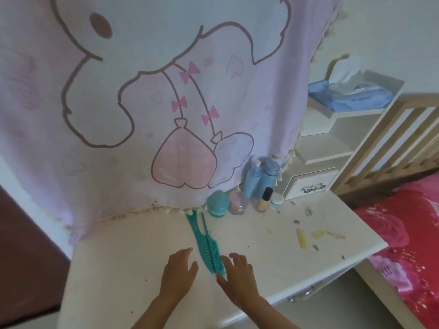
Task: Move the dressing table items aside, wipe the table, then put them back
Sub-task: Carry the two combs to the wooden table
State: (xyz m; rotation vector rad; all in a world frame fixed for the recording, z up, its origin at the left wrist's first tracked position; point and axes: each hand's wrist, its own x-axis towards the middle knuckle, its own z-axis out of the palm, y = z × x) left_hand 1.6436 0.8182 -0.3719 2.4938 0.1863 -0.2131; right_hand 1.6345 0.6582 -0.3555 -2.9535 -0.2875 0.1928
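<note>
Two teal combs (206, 242) lie side by side on the white dressing table (133, 255), running from the back edge toward me. My left hand (179, 269) rests flat just left of their near ends, fingers apart. My right hand (236, 271) lies flat on the right, its fingertips touching the combs' near end. At the back stand a teal round jar (217, 203), a pink jar (237, 203), two blue bottles (261, 179), a foundation bottle (264, 200) and a small white jar (277, 200). Yellow smears (303, 238) and dark specks mark the right part of the tabletop.
A pink cartoon-print cloth (147, 91) hangs over the back of the table. White shelves (332, 148) at the right hold blue tissue packs (349, 96), with a small drawer box (311, 182) below. A wooden rail (389, 148) and a red floral bed (408, 245) lie beyond the right edge.
</note>
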